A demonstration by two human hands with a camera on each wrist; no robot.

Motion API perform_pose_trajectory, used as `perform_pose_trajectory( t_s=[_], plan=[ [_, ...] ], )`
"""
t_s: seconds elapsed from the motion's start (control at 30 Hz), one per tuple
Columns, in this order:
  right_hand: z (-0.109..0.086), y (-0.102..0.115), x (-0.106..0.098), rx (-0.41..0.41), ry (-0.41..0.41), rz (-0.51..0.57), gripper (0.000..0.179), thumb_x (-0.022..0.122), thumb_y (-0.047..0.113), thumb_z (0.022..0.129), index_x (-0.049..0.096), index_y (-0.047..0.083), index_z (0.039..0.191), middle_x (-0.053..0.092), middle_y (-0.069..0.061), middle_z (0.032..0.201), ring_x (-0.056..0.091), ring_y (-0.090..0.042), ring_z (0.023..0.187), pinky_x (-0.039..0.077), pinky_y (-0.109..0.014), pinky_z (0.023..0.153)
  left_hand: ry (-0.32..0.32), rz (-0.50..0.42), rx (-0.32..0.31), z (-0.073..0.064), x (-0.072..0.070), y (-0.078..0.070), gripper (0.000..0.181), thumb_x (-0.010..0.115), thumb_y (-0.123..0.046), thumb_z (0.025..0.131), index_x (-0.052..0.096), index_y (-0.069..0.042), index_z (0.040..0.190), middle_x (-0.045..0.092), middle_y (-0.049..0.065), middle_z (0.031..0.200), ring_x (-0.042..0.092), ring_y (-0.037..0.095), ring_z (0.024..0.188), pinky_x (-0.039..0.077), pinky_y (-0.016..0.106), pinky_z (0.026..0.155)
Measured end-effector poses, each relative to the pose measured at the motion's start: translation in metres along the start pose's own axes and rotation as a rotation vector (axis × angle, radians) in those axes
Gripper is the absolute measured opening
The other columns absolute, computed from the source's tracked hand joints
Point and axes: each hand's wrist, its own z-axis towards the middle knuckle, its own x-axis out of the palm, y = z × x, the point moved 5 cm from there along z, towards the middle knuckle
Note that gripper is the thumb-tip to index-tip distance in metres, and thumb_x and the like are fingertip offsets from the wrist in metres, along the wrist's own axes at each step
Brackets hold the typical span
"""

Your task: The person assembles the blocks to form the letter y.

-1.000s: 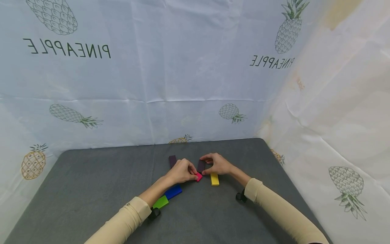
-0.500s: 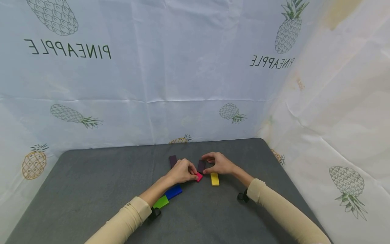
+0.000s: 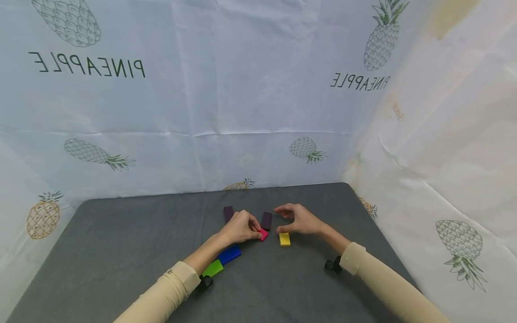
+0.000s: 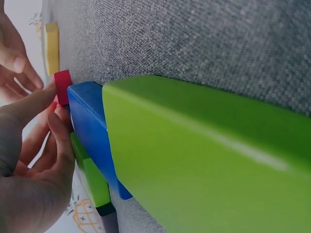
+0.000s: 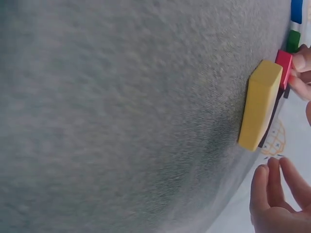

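My left hand [image 3: 240, 228] pinches a small red block [image 3: 263, 234] between thumb and fingers, low over the grey tabletop. A dark purple block [image 3: 266, 221] lies just behind the red one. My right hand [image 3: 302, 220] is apart from that dark block, its thumb and fingers spread with nothing between them. Its thumb overlaps the far end of a yellow block [image 3: 284, 239] in the head view; in the right wrist view the hand [image 5: 282, 204] stands clear of the yellow block [image 5: 262, 104]. Beyond the left hand, a second dark block [image 3: 229, 214] is partly hidden.
A blue block [image 3: 229, 255] and a light green block [image 3: 212, 268] lie end to end beside the left forearm. The left wrist view shows another green block [image 4: 95, 182] behind the blue one. White pineapple-print cloth [image 3: 250, 103] hangs behind the grey table [image 3: 133, 251].
My right hand has let go of the dark block and moved right, its fingers spreading. That block stays on the table. My left hand keeps its pinch on the red block, almost still.
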Motion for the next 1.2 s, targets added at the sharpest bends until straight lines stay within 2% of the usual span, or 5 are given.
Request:
perform_pose_trajectory(
  t_s=[0.1, 0.3, 0.63, 0.9, 1.2],
  plan=[
    [-0.005, -0.003, 0.001, 0.0, 0.01, -0.002, 0.068, 0.084, 0.021, 0.096, 0.056, -0.01, 0.15, 0.061, -0.03, 0.152, 0.061, -0.047, 0.141, 0.05, -0.057, 0.118, -0.002, -0.001, 0.01, 0.0, 0.001, 0.001, 0.01, 0.09, -0.009, 0.087, 0.083, -0.003, 0.088, 0.082, 0.008, 0.082, 0.067, 0.001, 0.066, 0.056, 0.021, 0.061],
    [-0.015, -0.01, 0.003, 0.011, 0.011, 0.005, 0.067, 0.084, 0.02, 0.095, 0.057, -0.009, 0.15, 0.061, -0.029, 0.152, 0.06, -0.046, 0.141, 0.05, -0.055, 0.118, 0.01, -0.009, -0.032, 0.001, 0.001, 0.001, 0.008, 0.09, -0.01, 0.088, 0.083, -0.005, 0.088, 0.082, 0.008, 0.084, 0.067, 0.002, 0.068, 0.054, 0.019, 0.062],
    [-0.031, -0.021, 0.01, 0.016, 0.024, 0.037, 0.068, 0.086, 0.019, 0.093, 0.057, -0.008, 0.149, 0.062, -0.028, 0.151, 0.06, -0.046, 0.141, 0.051, -0.051, 0.116, 0.017, -0.002, -0.053, 0.0, 0.001, -0.001, 0.009, 0.09, -0.01, 0.088, 0.083, -0.005, 0.089, 0.081, 0.008, 0.084, 0.064, 0.002, 0.067, 0.053, 0.019, 0.062],
    [-0.035, -0.022, 0.015, 0.039, 0.022, 0.023, 0.07, 0.088, 0.02, 0.092, 0.058, -0.005, 0.149, 0.063, -0.026, 0.151, 0.06, -0.044, 0.141, 0.05, -0.054, 0.117, 0.03, -0.014, -0.052, 0.002, 0.0, -0.001, 0.01, 0.09, -0.01, 0.088, 0.083, -0.003, 0.09, 0.082, 0.009, 0.084, 0.064, 0.001, 0.067, 0.053, 0.019, 0.062],
    [-0.035, -0.022, 0.016, 0.061, 0.029, -0.011, 0.07, 0.09, 0.019, 0.089, 0.06, -0.003, 0.148, 0.063, -0.023, 0.149, 0.062, -0.041, 0.138, 0.051, -0.051, 0.116, 0.025, -0.008, -0.057, 0.0, 0.0, -0.001, 0.01, 0.09, -0.011, 0.088, 0.084, -0.004, 0.09, 0.082, 0.008, 0.085, 0.066, 0.002, 0.068, 0.053, 0.019, 0.062]
  ],
)
